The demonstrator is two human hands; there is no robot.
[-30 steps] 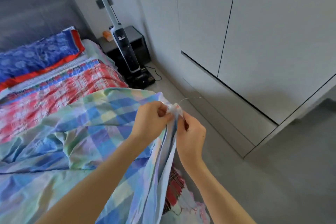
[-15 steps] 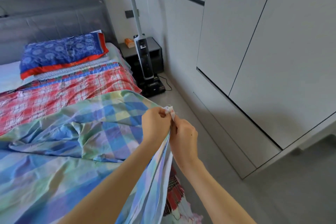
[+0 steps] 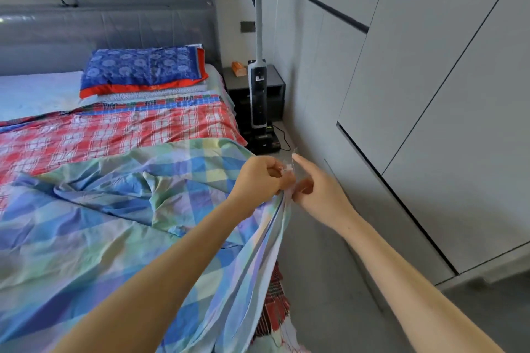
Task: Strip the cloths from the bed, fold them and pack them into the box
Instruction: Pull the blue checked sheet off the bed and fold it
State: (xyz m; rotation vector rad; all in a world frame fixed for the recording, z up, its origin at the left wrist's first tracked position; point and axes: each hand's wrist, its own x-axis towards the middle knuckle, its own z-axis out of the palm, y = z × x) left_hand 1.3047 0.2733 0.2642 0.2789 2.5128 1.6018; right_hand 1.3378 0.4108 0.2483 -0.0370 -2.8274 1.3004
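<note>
1. Check cloth (image 3: 114,223), in pastel blue, green and yellow, lies rumpled over the near half of the bed (image 3: 34,92). One corner is lifted clear at the bed's right edge.
2. The left hand (image 3: 258,178) has its fingers curled round that corner and bunches it above the edge. Below the hand the cloth drops in a doubled fold toward the floor (image 3: 329,281).
3. The right hand (image 3: 318,195) is just beside it at the same corner, forefinger straight out and the other fingers tucked in. I cannot tell whether it pinches any fabric.
4. As I judge it, the job has barely begun. The check cloth is being gathered by one corner, most of it lies on the mattress, and no fold has been made in it.
5. A red cloth (image 3: 114,135) lies spread flat across the middle of the bed and has yet to be stripped.
6. A blue cloth (image 3: 143,69) with a red border sits folded at the head end, near the right edge, below the headboard (image 3: 100,26).
7. A dark tartan piece (image 3: 272,304) hangs under the check cloth at the near right edge.
8. No box is in view, so nothing looks packed and I cannot say where it stands.
9. A vacuum (image 3: 258,94) stands by the nightstand (image 3: 275,80) off the bed's head-end right corner.
</note>
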